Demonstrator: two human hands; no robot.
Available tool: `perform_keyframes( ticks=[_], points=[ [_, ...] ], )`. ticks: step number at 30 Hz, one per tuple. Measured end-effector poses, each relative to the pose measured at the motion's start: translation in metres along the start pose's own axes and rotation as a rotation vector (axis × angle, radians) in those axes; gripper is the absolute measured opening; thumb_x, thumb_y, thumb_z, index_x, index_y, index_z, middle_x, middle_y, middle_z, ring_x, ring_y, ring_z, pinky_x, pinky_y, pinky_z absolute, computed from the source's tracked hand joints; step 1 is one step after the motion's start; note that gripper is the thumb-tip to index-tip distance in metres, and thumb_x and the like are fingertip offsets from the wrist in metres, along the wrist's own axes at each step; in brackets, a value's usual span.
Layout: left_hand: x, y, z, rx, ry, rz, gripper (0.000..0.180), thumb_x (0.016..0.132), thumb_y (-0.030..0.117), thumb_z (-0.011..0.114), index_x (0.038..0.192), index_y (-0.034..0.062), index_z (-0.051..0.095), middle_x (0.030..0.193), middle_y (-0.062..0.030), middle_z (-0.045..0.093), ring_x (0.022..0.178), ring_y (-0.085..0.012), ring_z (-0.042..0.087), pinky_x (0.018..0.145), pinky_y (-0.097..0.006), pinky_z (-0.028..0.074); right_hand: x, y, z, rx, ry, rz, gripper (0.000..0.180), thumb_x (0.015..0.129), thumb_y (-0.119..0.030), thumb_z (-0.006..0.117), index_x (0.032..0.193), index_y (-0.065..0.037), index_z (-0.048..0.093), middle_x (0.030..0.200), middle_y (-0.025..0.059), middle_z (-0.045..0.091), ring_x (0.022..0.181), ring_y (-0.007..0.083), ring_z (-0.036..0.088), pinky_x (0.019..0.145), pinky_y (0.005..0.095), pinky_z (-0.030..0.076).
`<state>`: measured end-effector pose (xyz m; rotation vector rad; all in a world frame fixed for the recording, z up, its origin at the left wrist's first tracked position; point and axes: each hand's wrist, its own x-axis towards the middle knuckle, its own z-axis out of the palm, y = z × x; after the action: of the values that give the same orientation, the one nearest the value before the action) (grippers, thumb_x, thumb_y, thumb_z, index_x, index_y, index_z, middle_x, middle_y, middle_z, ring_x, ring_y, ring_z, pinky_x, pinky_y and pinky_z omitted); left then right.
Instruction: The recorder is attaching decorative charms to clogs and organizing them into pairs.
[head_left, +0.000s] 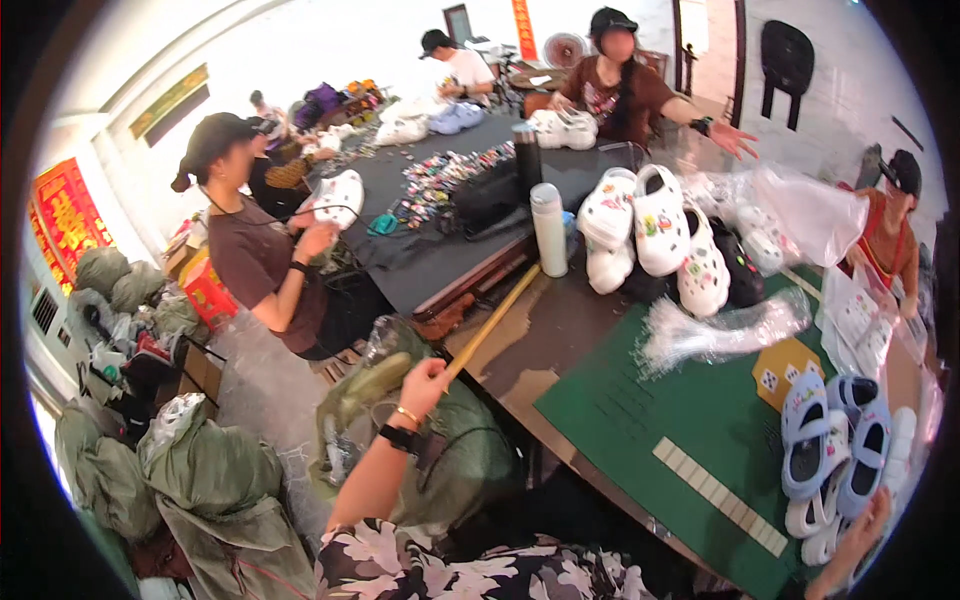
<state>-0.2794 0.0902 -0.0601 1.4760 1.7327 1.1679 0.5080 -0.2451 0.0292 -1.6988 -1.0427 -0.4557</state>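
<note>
Holding the left hand [427,387] at the lower end of a yellow strip [495,319] by the table edge, with fingers curled in. Honestly can't tell from this angle if gripping the strip or just resting on it. Got the right hand [862,535] way over at the lower right rim, fingers fairly straight, right by a pair of lavender clogs [803,428]; can't tell if touching. Can see that pair lying at the right end of a green mat [640,400], with some plain white clogs [838,452] tucked beside and below. Also spotting a row of pale tiles [718,495] on the mat, a clear bag of pale strands [700,335] farther back, and charm-covered white clogs [661,225] piled up near a white bottle [550,235]. Noticing a co-worker in brown [245,240] off to the left too, holding a white clog [340,198] beside a dark table [410,245].
</note>
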Motion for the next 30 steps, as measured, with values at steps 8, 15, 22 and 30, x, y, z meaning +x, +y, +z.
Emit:
perform_keyframes(
  ticks=[8,15,22,30],
  points=[
    [0.026,0.039,0.028,0.047,-0.182,0.051,0.036,0.086,0.015,0.067,0.117,-0.0024,0.059,0.105,-0.0101,0.066,0.092,-0.0163,0.062,0.082,-0.03,0.05,-0.066,-0.177,0.089,-0.051,-0.717,0.065,0.014,0.08,0.002,0.057,0.093,0.001,0.063,0.087,0.0118,0.062,0.077,0.0214,0.061,0.07,0.031,0.05],
    [0.047,0.091,0.072,-0.03,-0.387,0.05,0.045,0.088,0.02,0.068,0.125,-0.0012,0.054,0.106,-0.0092,0.065,0.092,-0.0141,0.061,0.079,-0.029,0.051,-0.128,-0.155,0.117,-0.121,-1.015,0.034,0.041,0.073,-0.014,0.071,0.11,0.001,0.059,0.105,0.0193,0.059,0.1,0.0365,0.056,0.088,0.0447,0.045],
    [0.116,0.21,0.168,0.24,-0.056,0.681,0.059,0.081,0.027,0.07,0.129,-0.0008,0.051,0.125,-0.0207,0.054,0.118,-0.0352,0.051,0.101,-0.043,0.041,-0.167,-0.163,0.135,-0.32,-0.809,0.029,0.051,0.074,-0.019,0.072,0.119,-0.002,0.055,0.12,0.016,0.05,0.113,0.0368,0.045,0.096,0.0471,0.037],
    [0.214,0.301,0.251,0.788,-0.158,0.77,0.088,0.067,0.04,0.082,0.143,0.02,0.042,0.151,-0.0195,0.032,0.143,-0.0384,0.024,0.107,-0.054,0.034,-0.181,-0.17,0.135,-0.382,-0.673,-0.009,0.047,0.074,-0.018,0.063,0.118,-0.003,0.056,0.12,0.0164,0.05,0.111,0.0373,0.044,0.096,0.0489,0.034]
  ],
)
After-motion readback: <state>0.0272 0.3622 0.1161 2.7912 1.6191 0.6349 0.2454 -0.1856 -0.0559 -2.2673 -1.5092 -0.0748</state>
